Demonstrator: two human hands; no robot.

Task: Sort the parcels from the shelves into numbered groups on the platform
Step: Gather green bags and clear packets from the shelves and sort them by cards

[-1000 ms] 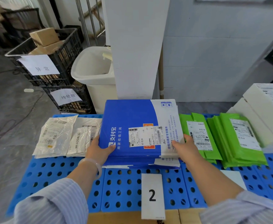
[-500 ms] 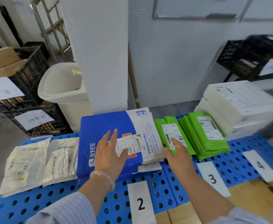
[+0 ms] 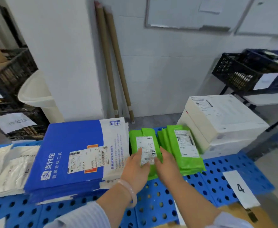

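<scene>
On the blue perforated platform [image 3: 217,183] lie groups of parcels. A stack of blue-and-white parcels [image 3: 72,155] sits left of centre. To its right lies a small green parcel [image 3: 144,142] with a white label, then a stack of green parcels [image 3: 182,148]. My left hand [image 3: 135,167] rests on the small green parcel's left side with its fingers flat, and my right hand [image 3: 166,163] touches that parcel's right side, between the two green piles. White boxes [image 3: 220,119] are stacked at the right. A card marked 4 [image 3: 238,188] lies near the front right.
White plastic mailers [image 3: 6,168] lie at the far left of the platform. Behind stand a cream bin [image 3: 36,94], black crates [image 3: 11,76] with paper signs, two cardboard tubes [image 3: 113,66] leaning on the wall, and a black crate [image 3: 237,71] on a dark shelf frame at the right.
Both hands left the blue parcel stack and shifted right onto the small green parcel. The view turned right, so the card marked 2 is out of sight.
</scene>
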